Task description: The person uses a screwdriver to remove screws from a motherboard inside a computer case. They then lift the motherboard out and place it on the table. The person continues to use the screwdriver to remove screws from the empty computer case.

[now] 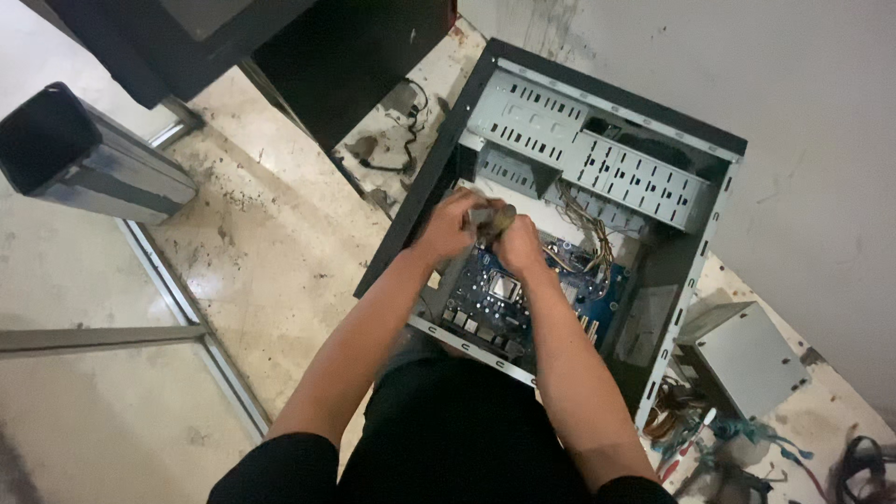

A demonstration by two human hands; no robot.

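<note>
Nearest the camera are the person's dark lap and two bare forearms reaching away over an open computer case [719,163] that lies on its side on a stained floor [271,243]. The left hand [446,227] and the right hand [516,245] meet above the blue motherboard [485,299], both closed around a small grey and brownish part [490,218] held between them. The fingers [464,203] of the left hand curl over its top, while the right hand grips it from below and beside. The part is blurred, so it may be a small cooler or a connector block; I cannot tell which. It sits just above the board, near the case's left wall.

Beyond the hands, a bundle of coloured wires [590,233] runs across the board towards the grey metal drive cage [597,154] at the far end of the case. To the right of the case, on the floor, a grey power supply box [747,359] lies with loose cables [737,443] beside it. Farther left stands a grey bin [79,154] with a dark opening, and dark furniture [355,56] rises behind the case.
</note>
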